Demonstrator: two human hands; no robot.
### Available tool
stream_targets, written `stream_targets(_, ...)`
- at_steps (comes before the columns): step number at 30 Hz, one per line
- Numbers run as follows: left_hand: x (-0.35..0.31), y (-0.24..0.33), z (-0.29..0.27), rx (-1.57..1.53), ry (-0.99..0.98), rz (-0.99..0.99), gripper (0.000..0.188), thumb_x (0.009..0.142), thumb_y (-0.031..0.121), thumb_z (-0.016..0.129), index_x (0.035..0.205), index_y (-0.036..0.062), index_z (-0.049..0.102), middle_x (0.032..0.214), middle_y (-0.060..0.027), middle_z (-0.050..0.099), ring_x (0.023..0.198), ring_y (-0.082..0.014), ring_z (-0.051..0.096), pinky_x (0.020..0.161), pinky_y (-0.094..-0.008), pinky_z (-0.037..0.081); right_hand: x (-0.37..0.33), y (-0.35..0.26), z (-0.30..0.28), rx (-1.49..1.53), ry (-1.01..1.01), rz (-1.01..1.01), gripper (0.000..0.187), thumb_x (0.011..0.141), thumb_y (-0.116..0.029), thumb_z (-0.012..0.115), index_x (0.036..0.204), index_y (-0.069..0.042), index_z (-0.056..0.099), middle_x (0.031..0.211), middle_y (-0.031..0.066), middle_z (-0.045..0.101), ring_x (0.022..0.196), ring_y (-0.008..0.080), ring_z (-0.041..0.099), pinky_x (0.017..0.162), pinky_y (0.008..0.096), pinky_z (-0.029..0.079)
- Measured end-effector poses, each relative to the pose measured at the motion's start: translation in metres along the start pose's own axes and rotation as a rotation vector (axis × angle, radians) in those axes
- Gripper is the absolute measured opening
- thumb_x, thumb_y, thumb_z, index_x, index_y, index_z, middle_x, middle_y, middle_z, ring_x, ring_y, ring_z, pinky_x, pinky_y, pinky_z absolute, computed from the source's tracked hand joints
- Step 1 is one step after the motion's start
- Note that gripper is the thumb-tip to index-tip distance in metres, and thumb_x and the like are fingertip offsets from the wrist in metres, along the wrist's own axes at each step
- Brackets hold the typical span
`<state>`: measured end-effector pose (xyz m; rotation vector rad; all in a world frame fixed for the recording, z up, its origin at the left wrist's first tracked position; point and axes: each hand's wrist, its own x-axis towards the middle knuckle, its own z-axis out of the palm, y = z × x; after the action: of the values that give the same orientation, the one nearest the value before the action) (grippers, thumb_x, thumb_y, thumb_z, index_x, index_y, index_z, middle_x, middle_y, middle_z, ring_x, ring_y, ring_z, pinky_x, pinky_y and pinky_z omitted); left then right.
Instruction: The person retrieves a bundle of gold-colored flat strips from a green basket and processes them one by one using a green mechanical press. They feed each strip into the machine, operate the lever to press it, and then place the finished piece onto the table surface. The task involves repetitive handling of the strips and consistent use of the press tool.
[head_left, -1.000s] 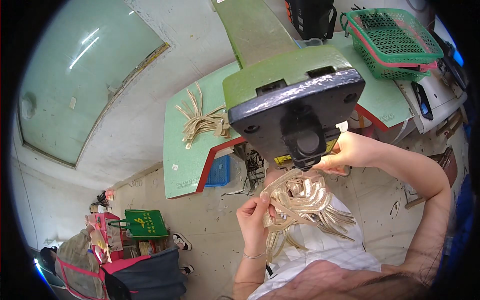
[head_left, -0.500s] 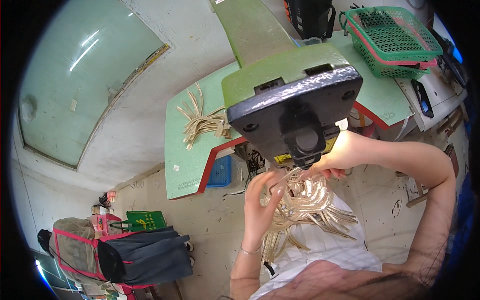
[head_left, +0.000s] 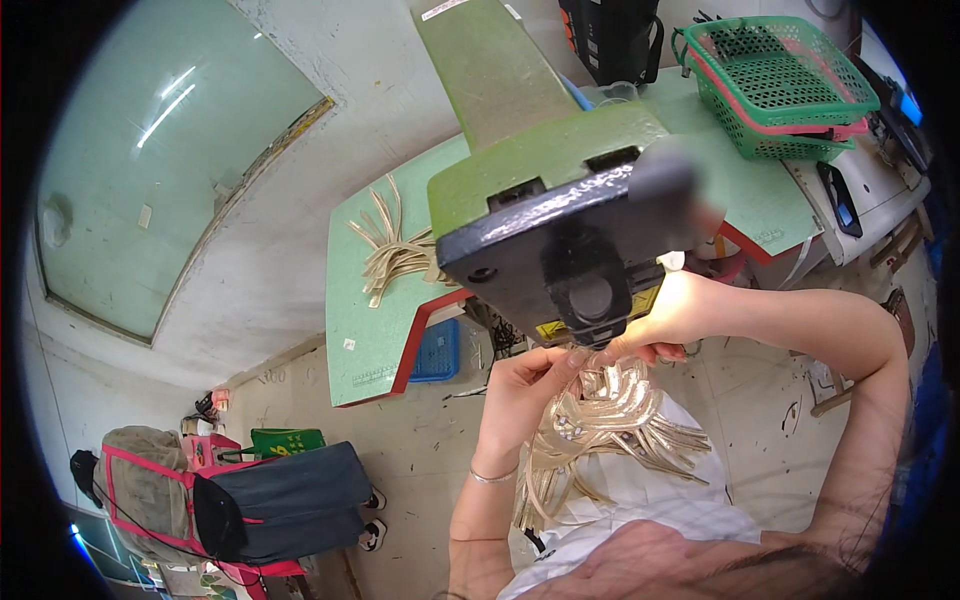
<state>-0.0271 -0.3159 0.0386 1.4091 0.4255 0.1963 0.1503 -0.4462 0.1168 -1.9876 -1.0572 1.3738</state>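
Note:
Gold woven straps (head_left: 610,400), with loose ends hanging on both sides, drape over the white clothing on my lap. My left hand (head_left: 530,385) pinches a thin gold strap between thumb and fingertips, just below the black head of a green machine (head_left: 540,230). Close beside it, my right hand (head_left: 655,330) is closed at the upper end of the straps, its fingertips near the other hand's. The machine head partly hides the work point between them. A yellow label (head_left: 640,303) shows on the head's lower side.
On the green table (head_left: 370,340) with a red edge lies another bundle of gold straps (head_left: 395,250). Stacked green and pink baskets (head_left: 780,90) and a phone (head_left: 840,198) stand at the right. A blue basket (head_left: 436,350) sits below; a chair with clothing (head_left: 290,500) is at left.
My left hand has moved up and right, its fingers closing on the strap beside my right hand. The view has shifted slightly; my right hand stays almost in place.

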Motion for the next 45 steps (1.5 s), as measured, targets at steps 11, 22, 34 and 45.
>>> stream_targets(11, -0.008, -0.014, 0.016, -0.093, 0.169, 0.112, 0.016, 0.09, 0.012, 0.06, 0.083, -0.0021, 0.065, 0.07, 0.0008, 0.059, 0.062, -0.0039, 0.049, 0.057, -0.018, 0.038, 0.004, 0.006, 0.003, -0.02, 0.037, -0.055, 0.039, 0.075, -0.038, 0.073, 0.062, -0.002, 0.061, 0.053, 0.0016, 0.056, 0.046, 0.0072, 0.05, 0.045, 0.0242, 0.04)
stream_targets(22, -0.025, -0.046, 0.021, -0.316, 0.328, 0.147, 0.016, 0.09, 0.008, 0.058, 0.093, -0.0055, 0.065, 0.079, -0.0046, 0.065, 0.067, -0.0063, 0.055, 0.061, -0.0196, 0.043, -0.008, 0.026, 0.007, 0.344, -0.01, -0.121, 0.029, 0.087, -0.027, 0.063, 0.074, 0.0, 0.066, 0.061, -0.0005, 0.056, 0.048, 0.0046, 0.046, 0.045, 0.0208, 0.036)
stream_targets(34, -0.014, -0.034, 0.029, -0.482, 0.195, 0.018, 0.02, 0.091, 0.013, 0.057, 0.09, -0.0052, 0.065, 0.075, -0.005, 0.064, 0.061, -0.0059, 0.055, 0.055, -0.0186, 0.043, -0.016, 0.048, 0.018, 0.539, 0.108, -0.093, 0.027, 0.093, -0.022, 0.053, 0.094, 0.002, 0.066, 0.061, -0.0014, 0.054, 0.047, 0.0041, 0.047, 0.044, 0.0204, 0.038)
stream_targets(45, -0.023, -0.03, 0.021, -0.687, 0.141, -0.104, 0.024, 0.093, 0.017, 0.054, 0.091, -0.0055, 0.063, 0.067, -0.0021, 0.058, 0.059, -0.0071, 0.053, 0.053, -0.0188, 0.042, -0.012, 0.047, 0.029, 0.525, 0.1, -0.188, 0.028, 0.094, -0.022, 0.052, 0.093, 0.003, 0.065, 0.06, -0.0018, 0.052, 0.047, 0.0038, 0.046, 0.044, 0.021, 0.038)
